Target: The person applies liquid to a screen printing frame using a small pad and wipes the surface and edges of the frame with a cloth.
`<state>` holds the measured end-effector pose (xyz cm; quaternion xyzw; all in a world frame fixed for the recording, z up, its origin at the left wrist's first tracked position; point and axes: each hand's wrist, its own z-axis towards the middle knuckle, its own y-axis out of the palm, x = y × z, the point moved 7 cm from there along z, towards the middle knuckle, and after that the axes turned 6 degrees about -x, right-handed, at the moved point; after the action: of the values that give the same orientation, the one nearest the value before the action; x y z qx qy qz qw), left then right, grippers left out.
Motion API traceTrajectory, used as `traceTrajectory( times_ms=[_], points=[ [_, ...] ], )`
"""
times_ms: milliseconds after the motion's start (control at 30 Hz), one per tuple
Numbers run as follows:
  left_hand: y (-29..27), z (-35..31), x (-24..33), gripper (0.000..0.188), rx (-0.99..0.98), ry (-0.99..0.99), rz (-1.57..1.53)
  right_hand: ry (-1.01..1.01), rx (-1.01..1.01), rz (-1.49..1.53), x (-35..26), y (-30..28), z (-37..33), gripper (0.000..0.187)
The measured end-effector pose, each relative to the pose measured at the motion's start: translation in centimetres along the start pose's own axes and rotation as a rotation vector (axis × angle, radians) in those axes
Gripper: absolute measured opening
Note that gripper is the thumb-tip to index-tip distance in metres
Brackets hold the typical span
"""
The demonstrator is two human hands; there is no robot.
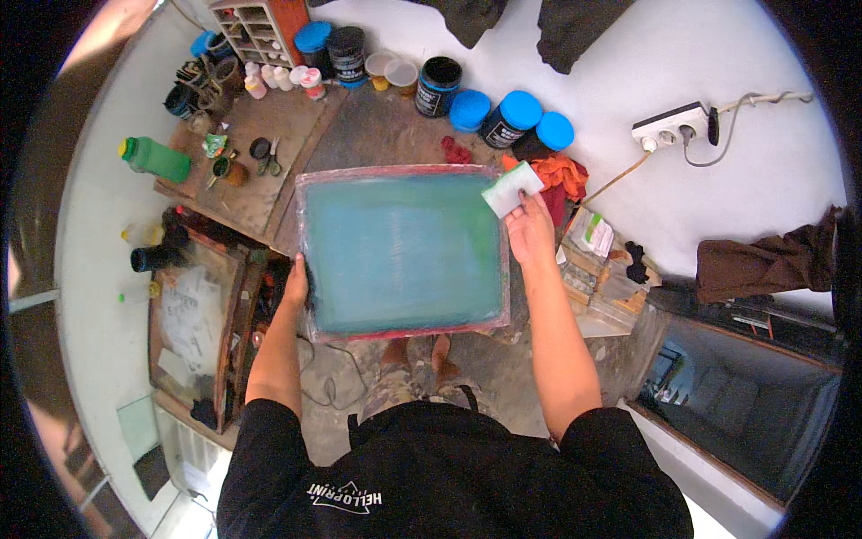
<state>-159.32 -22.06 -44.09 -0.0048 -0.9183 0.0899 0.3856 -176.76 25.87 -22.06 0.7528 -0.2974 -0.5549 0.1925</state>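
A screen printing frame [404, 251] with a blue-green mesh and reddish taped edges is held up in front of me, over the near edge of the workbench. My left hand [296, 283] grips its left side, the fingers partly hidden behind it. At the upper right corner of the frame, my right hand [532, 232] pinches a flat white rectangular card [513, 189] with green along its edge. The card overlaps the frame's corner; whether it touches the mesh I cannot tell.
Several ink tubs with blue lids [521, 110] line the back of the bench [359, 135]. Orange cloth [561, 172] lies at right, below a power strip [672, 126]. A green bottle [157, 160] and scissors [271, 160] are at left. Another frame [193, 314] leans lower left.
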Motion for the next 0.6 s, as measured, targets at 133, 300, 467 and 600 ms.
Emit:
traceTrajectory(
  times_ms=[133, 300, 467, 600],
  points=[
    [-0.1, 2.1, -1.1, 0.101, 0.112, -0.029, 0.065, 0.040, 0.092, 0.041, 2.2, -0.7, 1.7, 0.028],
    [-2.4, 0.3, -1.3, 0.104, 0.538, -0.058, 0.060, 0.064, 0.085, -0.033, 4.4, -0.9, 2.2, 0.021],
    [5.8, -12.7, 17.2, 0.051, 0.435, 0.553, 0.250, 0.158, -0.015, 0.175, 7.9, 1.7, -1.5, 0.013],
    [16.1, -13.6, 21.4, 0.033, 0.033, 0.421, -0.496, 0.315, -0.002, 0.237, 13.9, 6.8, -4.4, 0.011]
  ],
)
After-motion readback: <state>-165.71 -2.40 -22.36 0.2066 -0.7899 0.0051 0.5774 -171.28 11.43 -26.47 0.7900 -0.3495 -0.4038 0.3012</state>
